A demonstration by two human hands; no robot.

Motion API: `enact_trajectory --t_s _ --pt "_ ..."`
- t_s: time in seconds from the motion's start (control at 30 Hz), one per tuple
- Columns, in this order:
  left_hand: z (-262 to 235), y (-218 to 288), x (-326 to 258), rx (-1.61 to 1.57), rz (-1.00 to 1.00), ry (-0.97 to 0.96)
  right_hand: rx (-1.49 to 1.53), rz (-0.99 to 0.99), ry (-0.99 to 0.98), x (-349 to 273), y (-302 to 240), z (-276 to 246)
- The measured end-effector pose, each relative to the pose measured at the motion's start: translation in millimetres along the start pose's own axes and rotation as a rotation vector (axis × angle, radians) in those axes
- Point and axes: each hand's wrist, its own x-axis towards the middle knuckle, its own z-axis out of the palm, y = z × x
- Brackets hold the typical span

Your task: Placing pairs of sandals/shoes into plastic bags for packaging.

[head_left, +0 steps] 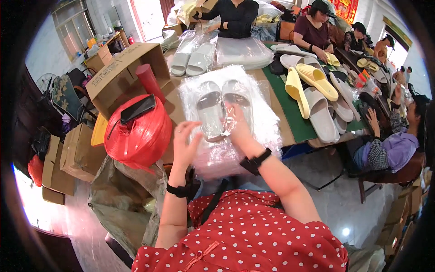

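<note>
A pair of light grey slippers [209, 109] lies side by side in a clear plastic bag, on top of a thick stack of clear bags [267, 122] in front of me. My right hand [237, 126] is closed at the near end of the right slipper, its fingers pinching the clear plastic bag [216, 135] there. To the left of the pair, my left hand [186, 139] hovers beside the stack's edge, with fingers apart and nothing held.
At left, a black phone [138, 109] rests on a big red twine roll [136, 140] next to an open cardboard box [124, 72]. Bagged grey slippers [197, 61] lie beyond the stack. Loose yellow and grey slippers [319, 84] crowd the right side. Several co-workers sit or stand around.
</note>
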Motion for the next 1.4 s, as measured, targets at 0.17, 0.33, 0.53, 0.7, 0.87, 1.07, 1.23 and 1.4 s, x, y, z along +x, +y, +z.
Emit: enact_trajectory --t_s 0.17,0.33,0.53,0.7,0.87,1.07,1.23,1.4 --pt "11 -57 -8 0.042 -0.357 0.172 0.242 0.061 -0.227 -46 -31 -105" --pt "31 -58 -3 -0.193 -0.594 0.082 0.278 0.326 0.189 -14 58 -144" --pt "38 -76 -10 -0.236 -0.542 0.023 0.134 0.794 -0.241 6 135 -113" --pt "41 -75 -17 0.024 -0.52 -0.005 0.154 0.642 -0.355 10 120 -103" --pt "46 -57 -14 0.06 -0.529 0.018 0.122 0.706 -0.431 7 125 -97" --pt "46 -50 -13 0.109 -0.484 0.013 0.276 0.877 -0.365 17 103 -100" --pt "45 -45 -16 0.125 -0.49 0.019 0.237 0.852 -0.369 -1 132 -83" --pt "47 -56 -17 0.116 -0.454 0.066 0.245 0.816 -0.383 -2 136 -80"
